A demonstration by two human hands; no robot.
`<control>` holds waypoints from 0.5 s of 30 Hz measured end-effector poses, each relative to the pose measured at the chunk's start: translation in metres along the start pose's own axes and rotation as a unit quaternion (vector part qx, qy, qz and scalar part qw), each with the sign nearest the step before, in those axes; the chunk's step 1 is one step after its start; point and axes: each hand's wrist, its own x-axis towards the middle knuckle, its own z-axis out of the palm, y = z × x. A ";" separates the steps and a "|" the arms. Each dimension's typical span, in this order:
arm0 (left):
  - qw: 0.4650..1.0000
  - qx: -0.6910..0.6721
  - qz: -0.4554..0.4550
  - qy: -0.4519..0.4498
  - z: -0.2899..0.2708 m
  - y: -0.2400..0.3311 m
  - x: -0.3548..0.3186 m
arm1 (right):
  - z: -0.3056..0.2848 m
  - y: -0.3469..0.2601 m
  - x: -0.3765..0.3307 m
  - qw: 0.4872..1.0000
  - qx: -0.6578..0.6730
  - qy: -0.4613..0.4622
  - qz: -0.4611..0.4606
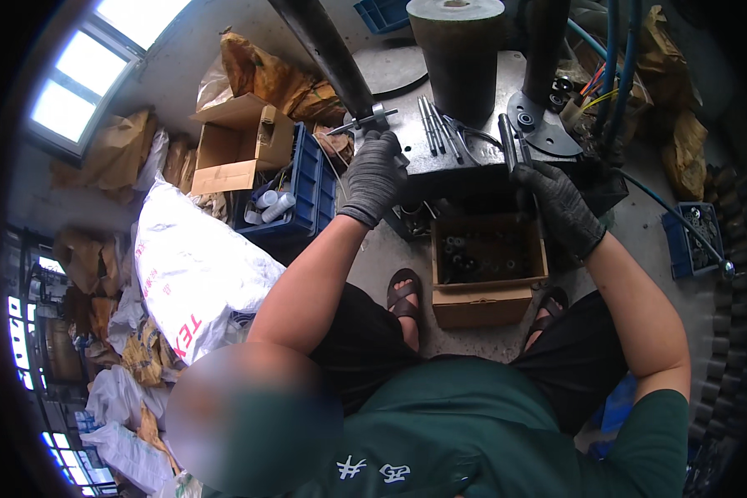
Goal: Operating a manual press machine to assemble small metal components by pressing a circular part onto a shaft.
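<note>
My left hand (375, 177), in a grey knit glove, is at the left edge of the metal work plate (473, 75). Its fingers curl close below a round metal fitting with a crossbar (378, 116) at the foot of a dark pillar; what they grip is mostly hidden. My right hand (563, 207), gloved too, closes around the lower end of a dark metal rod (507, 141) that points away from me at the plate's front edge. Several slim silver rods (438, 129) and a pair of pliers (473, 143) lie on the plate between my hands.
A thick grey column (456, 58) rises from the plate. Below stands an open cardboard box (483, 307) with small rings inside. Left are a blue crate (311, 187), another carton (239, 145) and a white sack (199, 261). A blue bin (679, 245) and hoses (627, 75) are right.
</note>
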 end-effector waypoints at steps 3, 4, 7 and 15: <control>1.000 0.013 -0.017 -0.015 -0.003 0.003 0.005 | 0.002 0.000 -0.001 0.999 -0.015 0.006 0.029; 0.998 -0.024 -0.041 -0.028 -0.008 0.001 0.006 | 0.001 0.000 -0.002 0.999 -0.009 0.011 0.035; 0.988 -0.068 -0.085 -0.112 -0.024 -0.005 0.006 | 0.000 -0.002 -0.007 0.999 -0.004 0.019 0.043; 0.988 -0.079 0.108 -0.081 -0.016 -0.027 0.015 | 0.002 -0.001 -0.012 0.991 -0.078 0.010 0.105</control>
